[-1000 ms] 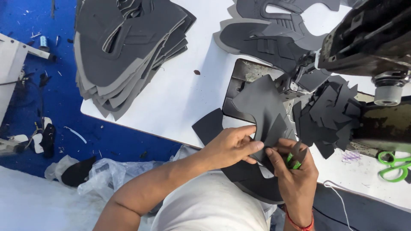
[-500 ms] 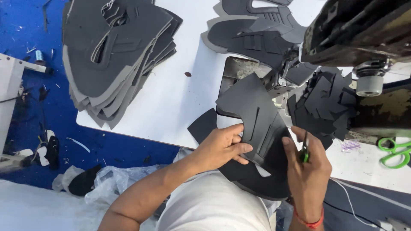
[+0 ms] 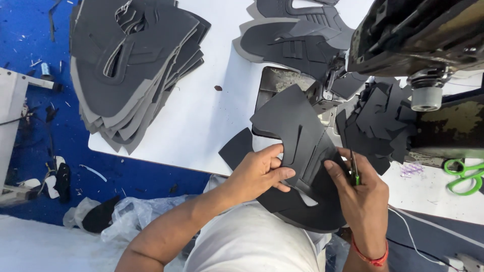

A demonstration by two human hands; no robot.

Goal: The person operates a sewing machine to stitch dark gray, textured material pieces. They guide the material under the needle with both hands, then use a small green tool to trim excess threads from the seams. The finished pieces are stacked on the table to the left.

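Observation:
My left hand (image 3: 259, 171) pinches the near edge of a dark grey shoe-upper piece (image 3: 292, 131) that lies across the white table's front edge, under the sewing machine (image 3: 418, 35). My right hand (image 3: 360, 189) holds small green-handled thread snips (image 3: 354, 171) against the right side of the same piece, with its fingers touching the fabric. More dark cut pieces hang below my hands over my lap.
A tall stack of grey shoe uppers (image 3: 131, 70) sits at the table's left end. More uppers (image 3: 297, 30) lie at the back. A pile of small dark cut parts (image 3: 378, 121) lies beside the machine. Green-handled scissors (image 3: 461, 176) rest at right. Blue floor with scraps lies at left.
The view has shifted slightly. My right hand has slid up along the right edge of the piece with the snips; my left hand keeps its pinch on the near edge.

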